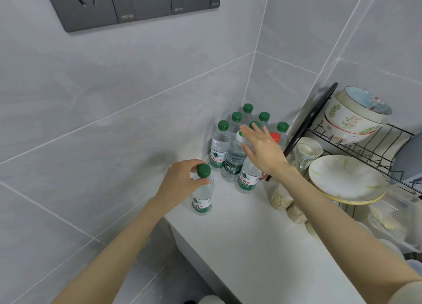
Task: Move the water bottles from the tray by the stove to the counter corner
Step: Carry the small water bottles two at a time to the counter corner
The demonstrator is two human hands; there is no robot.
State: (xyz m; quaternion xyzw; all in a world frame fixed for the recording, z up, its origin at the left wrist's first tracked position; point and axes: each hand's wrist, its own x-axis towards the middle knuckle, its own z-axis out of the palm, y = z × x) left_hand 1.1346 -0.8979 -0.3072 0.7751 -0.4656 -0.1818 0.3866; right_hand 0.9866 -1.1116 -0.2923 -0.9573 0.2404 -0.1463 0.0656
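A green-capped water bottle (202, 196) is standing upright on the white counter (251, 239), close to the counter's left edge and just near of the corner. The left hand (180, 182) is gripping it from the left, thumb and fingers curling round the neck right under the cap.

Farther in, a group of water bottles (219, 145) is filling the counter corner where the two tiled walls are meeting. Most are wearing green caps; one taller bottle (233, 159) is showing a white cap, and a red cap (275, 136) is peeking out on the group's right side. The right hand (262, 151) is hanging over the near right part of this group, fingers straight and spread, holding nothing. Whether the palm is touching a bottle below cannot be told.

To the right, clear bags of grain (279, 197) are lying on the counter beside a black wire dish rack (365, 143). The rack is carrying stacked flowered bowls (351, 118), a pale plate (347, 178) and a glass (304, 155). A dark socket panel (127, 4) is sitting high on the far left wall.
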